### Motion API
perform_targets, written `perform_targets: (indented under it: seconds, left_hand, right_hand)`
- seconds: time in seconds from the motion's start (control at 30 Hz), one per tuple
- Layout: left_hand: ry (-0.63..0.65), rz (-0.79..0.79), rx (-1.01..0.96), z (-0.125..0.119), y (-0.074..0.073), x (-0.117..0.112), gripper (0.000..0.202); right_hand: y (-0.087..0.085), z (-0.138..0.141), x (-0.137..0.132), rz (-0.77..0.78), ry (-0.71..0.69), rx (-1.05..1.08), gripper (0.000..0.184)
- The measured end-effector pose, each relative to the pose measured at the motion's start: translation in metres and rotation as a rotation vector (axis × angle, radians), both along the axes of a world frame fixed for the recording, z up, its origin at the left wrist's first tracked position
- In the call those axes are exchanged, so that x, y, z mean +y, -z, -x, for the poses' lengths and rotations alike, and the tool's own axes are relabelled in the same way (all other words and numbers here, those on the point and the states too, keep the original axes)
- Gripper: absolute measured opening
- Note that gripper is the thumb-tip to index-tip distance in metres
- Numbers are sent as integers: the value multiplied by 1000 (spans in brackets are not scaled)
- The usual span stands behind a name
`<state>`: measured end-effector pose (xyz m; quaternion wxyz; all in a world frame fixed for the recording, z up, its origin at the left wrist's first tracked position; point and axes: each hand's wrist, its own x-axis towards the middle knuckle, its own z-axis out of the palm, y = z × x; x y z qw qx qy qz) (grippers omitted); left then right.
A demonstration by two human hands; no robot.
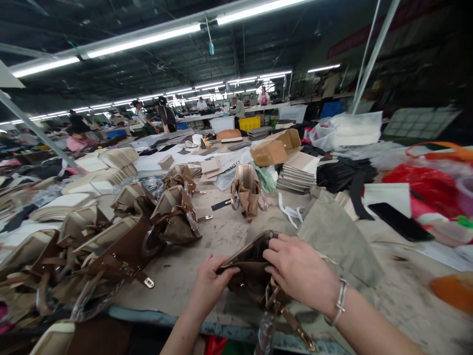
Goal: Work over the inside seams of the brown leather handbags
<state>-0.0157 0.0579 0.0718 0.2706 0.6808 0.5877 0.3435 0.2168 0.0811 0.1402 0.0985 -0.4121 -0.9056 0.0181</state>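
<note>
Under lights [144,41], a messy worktop [214,229] is showing a bare middle. Near its blue edge [140,315], left fingers [228,275] and right fingers [279,245] are gripping a bag [254,281].

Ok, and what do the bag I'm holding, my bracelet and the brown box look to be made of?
Bag: brown, mostly matte, fabric or imitation leather, hard to tell; its side folds softly. Bracelet: probably metal, silvery with bright glints. Box: likely cardboard, matte brown with stiff flaps.

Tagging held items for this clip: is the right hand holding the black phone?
No, the right hand is at the opening of the brown bag, and the black phone lies apart, farther right.
</note>
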Motion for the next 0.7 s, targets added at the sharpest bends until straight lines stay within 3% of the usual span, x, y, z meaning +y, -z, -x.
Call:
perform_targets:
  seconds: [0.17,0.37,0.53,0.63,0.7]
  left_hand:
    - [13,-2,-1,3,5,-1,15]
    - [18,-10,-5,2,8,2,14]
    - [19,-15,-5,3,9,1,11]
    - [18,-18,-12,3,7,0,12]
    - [17,-21,-24,2,4,-1,13]
  right_hand:
    - [-3,5,3,16,-99,14,10]
    - [0,5,2,114,-5,-126,21]
    - [-4,2,1,77,-3,35,5]
    - [-4,3,6,62,-82,79,20]
    - [-1,5,9,62,-117,38,10]
